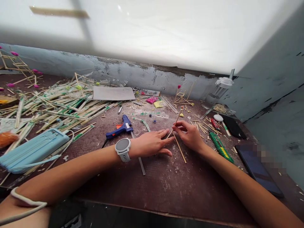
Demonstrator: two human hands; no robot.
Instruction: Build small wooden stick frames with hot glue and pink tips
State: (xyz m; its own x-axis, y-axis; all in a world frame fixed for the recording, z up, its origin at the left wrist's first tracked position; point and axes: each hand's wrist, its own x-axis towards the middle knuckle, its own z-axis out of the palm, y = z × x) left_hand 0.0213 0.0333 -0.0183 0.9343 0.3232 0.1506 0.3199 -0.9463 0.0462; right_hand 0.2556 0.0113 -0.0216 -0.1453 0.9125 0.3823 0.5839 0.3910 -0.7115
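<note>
Two thin wooden sticks meet at an angle in the middle of the table. My right hand point(188, 134) pinches the slanted stick point(176, 121) between thumb and fingertips; a small blob sits at its upper tip. The other stick point(180, 148) runs from below those fingertips toward me. My left hand point(152, 143), with a white watch point(123, 148) on the wrist, lies palm down with its fingers stretched out. The lower end of the slanted stick passes by its fingers; whether they press on it I cannot tell. A blue glue gun point(122, 126) lies beyond the left wrist, its clear glue stick point(142, 166) showing under the wrist.
At left lie a heap of wooden sticks point(59, 104) and a light-blue power bank point(35, 150). A green utility knife point(220, 147), a phone point(256, 167) and short stick pieces point(201, 126) are right. A small stick frame point(182, 98) and a clear bottle point(217, 91) stand behind.
</note>
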